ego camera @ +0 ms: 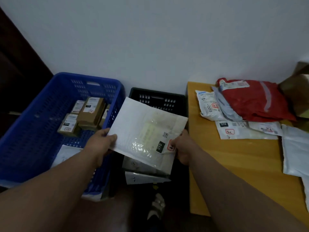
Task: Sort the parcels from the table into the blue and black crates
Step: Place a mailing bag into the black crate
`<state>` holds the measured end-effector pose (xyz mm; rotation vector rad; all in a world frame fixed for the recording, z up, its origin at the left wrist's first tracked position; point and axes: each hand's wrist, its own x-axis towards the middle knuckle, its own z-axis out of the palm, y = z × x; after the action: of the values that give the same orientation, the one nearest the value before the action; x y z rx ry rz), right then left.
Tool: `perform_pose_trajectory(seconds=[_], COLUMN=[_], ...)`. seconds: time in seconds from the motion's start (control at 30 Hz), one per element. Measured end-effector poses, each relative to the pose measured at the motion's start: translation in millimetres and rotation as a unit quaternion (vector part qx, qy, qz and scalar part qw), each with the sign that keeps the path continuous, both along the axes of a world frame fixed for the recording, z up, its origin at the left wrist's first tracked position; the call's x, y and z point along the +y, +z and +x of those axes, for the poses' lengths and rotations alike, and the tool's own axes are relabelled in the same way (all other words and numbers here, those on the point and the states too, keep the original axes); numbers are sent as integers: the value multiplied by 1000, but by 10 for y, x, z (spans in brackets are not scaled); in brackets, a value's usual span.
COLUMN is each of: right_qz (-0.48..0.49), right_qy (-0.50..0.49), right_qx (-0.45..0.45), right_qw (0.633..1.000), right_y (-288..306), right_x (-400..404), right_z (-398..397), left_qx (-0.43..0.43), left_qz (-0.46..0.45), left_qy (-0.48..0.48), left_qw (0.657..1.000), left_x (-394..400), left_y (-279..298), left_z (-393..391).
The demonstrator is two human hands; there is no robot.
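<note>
I hold a flat white padded parcel (143, 129) with a "010" label above the black crate (158, 97). My left hand (103, 144) grips its left edge, thumb on top. My right hand (183, 148) pinches its lower right corner by the label. The blue crate (38, 118) stands to the left and holds several brown cardboard boxes (90, 110) and a white mailer (66, 153). Flat pale parcels (143, 177) lie inside the black crate under the held one. More parcels wait on the yellow table (234, 164): a red bag (255, 102), white mailers (209, 106) and a labelled envelope (240, 131).
A white wall runs behind the crates. A brown cardboard box (297, 94) sits at the table's far right. Large white bags (296, 156) lie on the table's right edge. My sandalled foot (157, 206) is on the dark floor below the black crate.
</note>
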<state>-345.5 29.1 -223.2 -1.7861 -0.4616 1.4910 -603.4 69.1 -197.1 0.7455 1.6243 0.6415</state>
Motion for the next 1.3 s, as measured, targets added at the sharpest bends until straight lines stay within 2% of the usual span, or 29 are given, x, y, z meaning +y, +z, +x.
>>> perform_pose_trajectory(seconds=[0.1, 0.2, 0.27, 0.4, 0.67, 0.73, 0.87, 0.93, 1.03, 1.1, 1.23, 1.3], right_qz=[-19, -39, -70, -206, -297, -300, -332, -344, -323, -310, -286, -268], right_qy=[6, -10, -11, 31, 71, 104, 234, 276, 324, 366, 343, 376], right_qx=[-73, -94, -119, -203, -218, -216, -166, -130, -135, -147, -112, -122], right_qw=[997, 995, 990, 957, 927, 923, 898, 888, 879, 865, 888, 879], right_y=[-320, -677, -946, -1599, -2597, -2726, -2918, -2979, -3007, -2950, -2782, -2651], right_x=[401, 719, 861, 999, 804, 774, 717, 677, 649, 648, 647, 659], right_z=[47, 60, 51, -5, -145, -199, -318, -349, -348, -332, -278, -236], left_qx=[90, 139, 151, 149, 168, 173, 200, 219, 244, 248, 244, 244], left_qz=[-4, -38, -78, -176, -292, -314, -344, -347, -330, -314, -294, -280], left_qy=[-96, -175, -210, -238, -319, -337, -409, -450, -490, -518, -543, -542], left_qw=[991, 974, 963, 944, 886, 871, 821, 793, 769, 756, 748, 754], left_x=[308, 603, 741, 902, 968, 940, 849, 822, 831, 842, 805, 771], left_y=[-243, -582, -844, -1405, -2283, -2432, -2595, -2604, -2616, -2579, -2465, -2356], left_z=[105, 221, 311, 482, 573, 560, 597, 639, 693, 715, 722, 735])
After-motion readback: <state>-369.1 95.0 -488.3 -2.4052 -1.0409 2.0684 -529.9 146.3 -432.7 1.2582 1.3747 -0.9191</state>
